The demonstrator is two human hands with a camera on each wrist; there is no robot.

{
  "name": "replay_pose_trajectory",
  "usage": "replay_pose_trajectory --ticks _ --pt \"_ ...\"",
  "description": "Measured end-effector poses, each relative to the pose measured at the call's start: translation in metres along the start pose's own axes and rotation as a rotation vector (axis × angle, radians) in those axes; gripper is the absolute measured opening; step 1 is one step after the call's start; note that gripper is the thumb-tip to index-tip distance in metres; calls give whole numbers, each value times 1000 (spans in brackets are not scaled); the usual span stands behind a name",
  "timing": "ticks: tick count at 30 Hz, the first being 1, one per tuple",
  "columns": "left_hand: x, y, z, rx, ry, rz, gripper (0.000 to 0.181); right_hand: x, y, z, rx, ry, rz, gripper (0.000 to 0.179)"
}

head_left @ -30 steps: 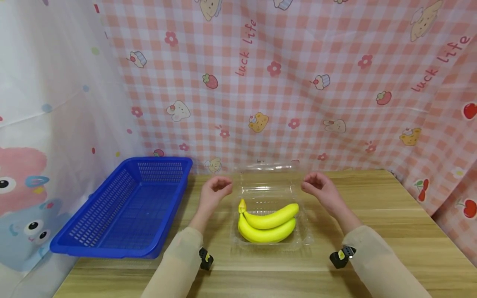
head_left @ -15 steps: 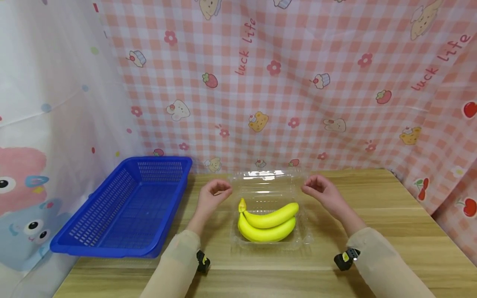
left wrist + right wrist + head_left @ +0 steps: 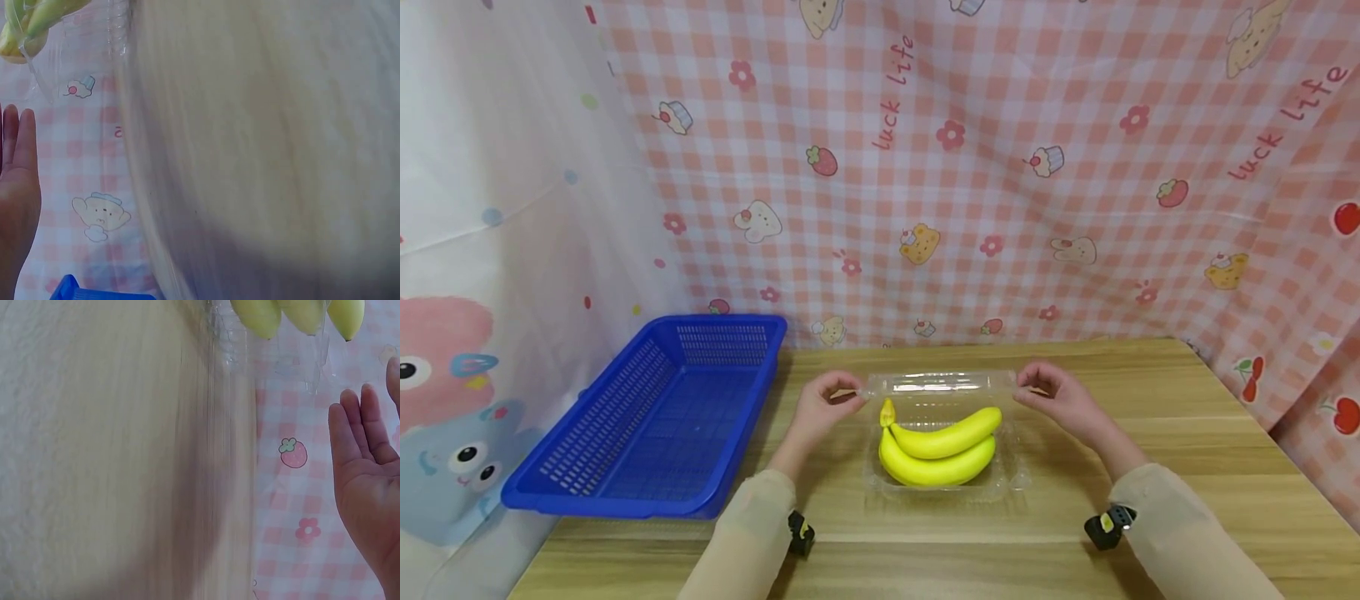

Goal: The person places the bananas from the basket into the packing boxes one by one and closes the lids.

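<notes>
A clear plastic clamshell box (image 3: 1011, 482) rests on the table, holding a bunch of yellow bananas (image 3: 942, 446), stem to the left. Its raised lid (image 3: 942, 382) stands at the far side, above the bananas. At the lid's left corner my left hand (image 3: 826, 404) pinches the edge between thumb and fingers; my right hand (image 3: 1054, 393) pinches the right corner likewise. In the left wrist view, part of the left hand (image 3: 20, 181) shows below the bananas (image 3: 44, 22). The right wrist view shows the right hand (image 3: 369, 478) near the banana tips (image 3: 257, 317).
A blue perforated basket (image 3: 718, 492) sits on the left of the wooden table (image 3: 910, 558). Behind the table hangs a pink checked cloth (image 3: 857, 200); a white patterned cloth (image 3: 512, 250) hangs at the left.
The lid's upper edge has come down in the head view, lowering over the last second. Both hands have moved slightly down with it. The bananas and basket have stayed put.
</notes>
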State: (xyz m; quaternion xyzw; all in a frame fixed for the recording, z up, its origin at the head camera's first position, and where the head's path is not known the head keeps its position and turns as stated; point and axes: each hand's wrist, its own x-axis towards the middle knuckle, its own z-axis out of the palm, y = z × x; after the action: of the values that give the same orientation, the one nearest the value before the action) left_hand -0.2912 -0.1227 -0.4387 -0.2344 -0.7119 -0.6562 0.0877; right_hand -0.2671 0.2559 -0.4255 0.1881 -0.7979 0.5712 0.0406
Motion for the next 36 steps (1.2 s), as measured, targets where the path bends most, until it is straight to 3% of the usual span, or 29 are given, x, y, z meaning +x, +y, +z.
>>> replay_pose_trajectory --ticks 8,15,21,26,36 --pt "-5 0 -5 12 -90 51 16 -2 3 -3 -16 -81 -110 11" --pt "-7 3 -6 53 -142 41 15 -4 6 -5 -40 -125 -189 9" --pt "-10 3 -8 119 -180 46 13 -6 8 -3 -72 -143 -308 16" --pt "-11 3 -8 199 -206 103 15 -8 9 -2 -182 -126 -338 20" --pt "-11 4 -11 476 -246 315 23 -11 10 -3 -373 -121 -362 25"
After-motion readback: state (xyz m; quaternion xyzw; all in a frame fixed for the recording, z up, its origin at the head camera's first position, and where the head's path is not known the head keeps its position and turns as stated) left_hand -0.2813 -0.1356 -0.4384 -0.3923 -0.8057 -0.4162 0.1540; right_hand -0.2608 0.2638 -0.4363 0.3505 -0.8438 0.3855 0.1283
